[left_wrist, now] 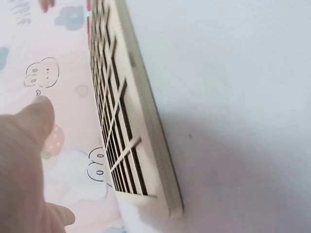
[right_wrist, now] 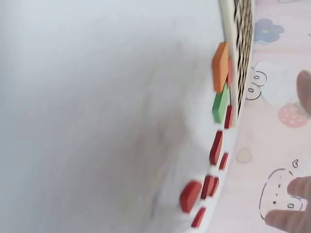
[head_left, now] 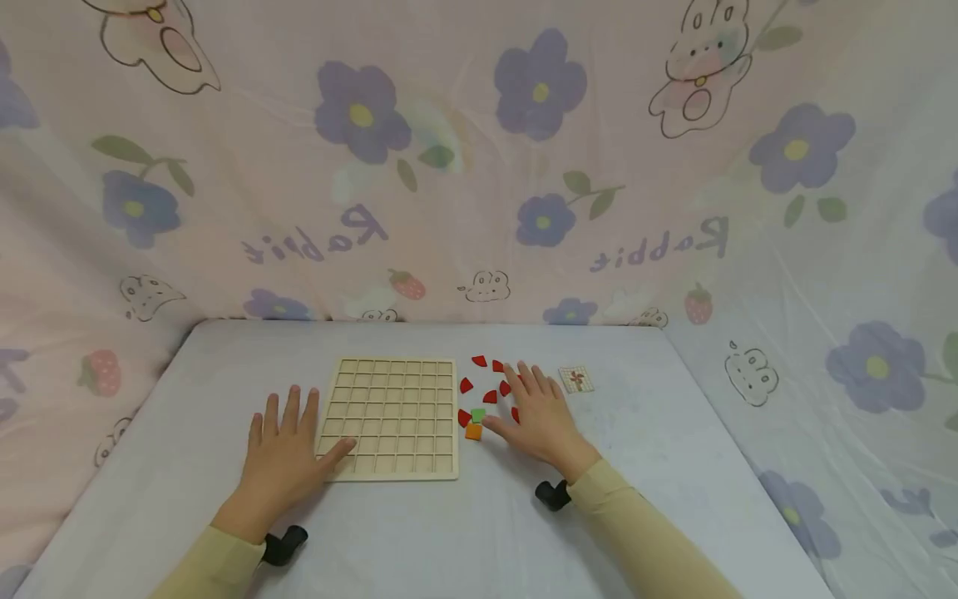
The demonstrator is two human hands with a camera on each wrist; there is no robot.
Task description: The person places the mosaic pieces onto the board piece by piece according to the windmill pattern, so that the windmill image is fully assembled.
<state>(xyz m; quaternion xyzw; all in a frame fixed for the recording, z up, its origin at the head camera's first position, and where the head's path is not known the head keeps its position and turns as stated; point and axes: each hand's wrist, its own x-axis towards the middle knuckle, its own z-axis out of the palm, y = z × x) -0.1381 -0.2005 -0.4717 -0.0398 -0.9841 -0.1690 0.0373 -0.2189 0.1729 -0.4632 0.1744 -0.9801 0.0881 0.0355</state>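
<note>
A pale wooden grid board point(head_left: 389, 476) with square cells lies on the table, its raised rim also visible in the left wrist view. My left hand point(head_left: 283, 457) is at its left edge with fingers straight and spread, the thumb over the lower left cells. To the board's right lie several red quarter-round pieces point(head_left: 490, 397), a green square tile point(head_left: 478, 415) and an orange square tile point(head_left: 473, 432). Over the right side of those pieces my right hand point(head_left: 542, 420) is spread, holding nothing and partly hiding some red ones. Its thumb is near the green tile.
A small card point(head_left: 576, 379) printed with a grid and a red-brown pattern lies right of the pieces. The table point(head_left: 494, 541) has a white cover. Behind it and at the sides hangs a curtain point(head_left: 449, 183) with flowers and rabbits.
</note>
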